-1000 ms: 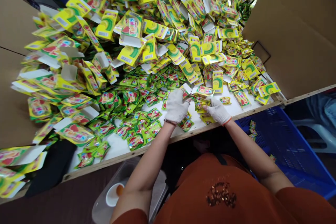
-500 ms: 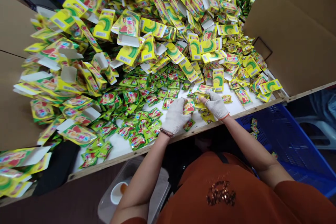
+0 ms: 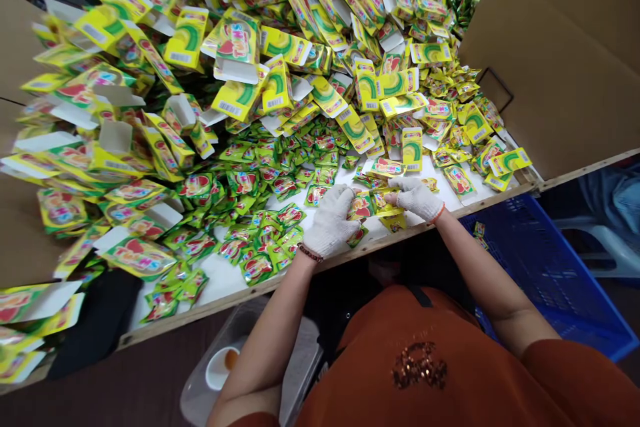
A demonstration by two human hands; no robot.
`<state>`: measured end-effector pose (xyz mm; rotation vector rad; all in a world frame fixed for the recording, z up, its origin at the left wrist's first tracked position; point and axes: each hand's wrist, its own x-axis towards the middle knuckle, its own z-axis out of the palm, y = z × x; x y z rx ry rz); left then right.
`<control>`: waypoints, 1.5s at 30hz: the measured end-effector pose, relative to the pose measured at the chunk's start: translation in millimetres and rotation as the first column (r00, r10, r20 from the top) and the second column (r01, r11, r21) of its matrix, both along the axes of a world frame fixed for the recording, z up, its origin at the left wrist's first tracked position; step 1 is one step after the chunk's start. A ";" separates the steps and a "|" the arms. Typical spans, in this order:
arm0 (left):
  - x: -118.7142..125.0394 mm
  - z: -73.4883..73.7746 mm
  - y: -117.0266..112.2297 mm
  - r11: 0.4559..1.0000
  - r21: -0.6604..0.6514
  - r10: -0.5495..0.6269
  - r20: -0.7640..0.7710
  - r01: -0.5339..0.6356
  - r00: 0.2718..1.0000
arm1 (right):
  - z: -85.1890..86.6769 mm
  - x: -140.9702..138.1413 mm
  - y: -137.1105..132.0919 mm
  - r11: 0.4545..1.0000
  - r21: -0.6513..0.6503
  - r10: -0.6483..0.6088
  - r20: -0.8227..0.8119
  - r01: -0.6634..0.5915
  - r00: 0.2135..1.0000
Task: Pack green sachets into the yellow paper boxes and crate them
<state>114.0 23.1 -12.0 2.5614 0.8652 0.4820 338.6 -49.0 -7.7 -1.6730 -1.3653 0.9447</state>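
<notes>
— One green packet (image 3: 362, 205) and one yellow packet (image 3: 381, 201): where?
— Between the left hand (image 3: 331, 221) and right hand (image 3: 416, 199), on the surface's (image 3: 221, 275) near side.
— Gripped?
— Right pinches the yellow; left touches the green, grip unclear.
— Around them?
— Boxes (image 3: 238, 45) heaped far and left, blue crate (image 3: 575, 300) near right.

The worktable (image 3: 221, 275) had a white top and a wooden front edge (image 3: 260, 289). Brown cardboard panels (image 3: 560, 67) stood at left and right. A pale plastic chair (image 3: 607, 248) occupied the right side; the dark floor (image 3: 75, 390) was visible at near left.
</notes>
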 end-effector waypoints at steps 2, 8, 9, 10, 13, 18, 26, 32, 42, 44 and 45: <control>0.0 1.3 0.4 0.999 0.005 -0.049 -0.035 0.049 0.998 | 2.4 0.9 1.5 0.998 -0.010 0.055 0.106 -0.054 0.993; 3.6 -1.6 -2.8 0.998 0.033 -0.048 -0.085 0.051 0.995 | 3.4 -19.8 -2.3 0.996 0.043 0.059 0.406 -0.084 0.912; 3.1 -2.6 -3.6 0.999 0.027 -0.041 -0.087 0.043 0.995 | 1.8 -23.1 -4.1 0.995 0.053 0.052 0.446 -0.084 0.893; 2.0 -3.3 -4.1 0.999 0.012 -0.042 -0.088 0.043 0.995 | -0.2 -24.8 -5.7 0.994 0.057 0.058 0.471 -0.096 0.880; -3.2 -2.5 -3.8 0.993 -0.043 -0.110 -0.088 0.107 0.990 | -5.3 -19.7 -8.9 0.983 0.026 0.152 0.443 -0.182 0.884; -3.9 2.0 -2.1 0.979 -0.080 -0.192 -0.091 0.185 0.977 | -5.0 -10.3 -9.8 0.980 0.027 0.174 0.369 -0.197 0.913; 6.3 -15.5 -24.3 0.997 -0.062 0.039 -0.042 -0.041 0.998 | -9.9 -32.1 -14.4 0.995 -0.052 0.103 0.337 -0.091 0.936; 7.8 -17.1 -26.5 0.995 0.095 0.029 -0.025 -0.026 0.999 | 0.0 -30.9 -9.6 0.999 -0.015 -0.027 0.217 0.031 0.976; 19.2 -20.6 -31.0 0.983 0.036 0.174 0.098 -0.178 0.980 | 12.8 -31.9 -17.4 0.950 -0.220 0.156 -0.276 -0.220 0.948; 22.9 -21.4 -37.1 0.983 -0.079 0.175 0.144 -0.165 0.974 | 11.6 -29.0 -10.9 0.961 -0.174 0.202 -0.102 -0.217 0.974; 24.3 -21.3 -40.2 0.977 -0.147 0.180 0.170 -0.156 0.969 | 11.1 -27.7 -7.2 0.964 -0.143 0.228 0.006 -0.225 0.974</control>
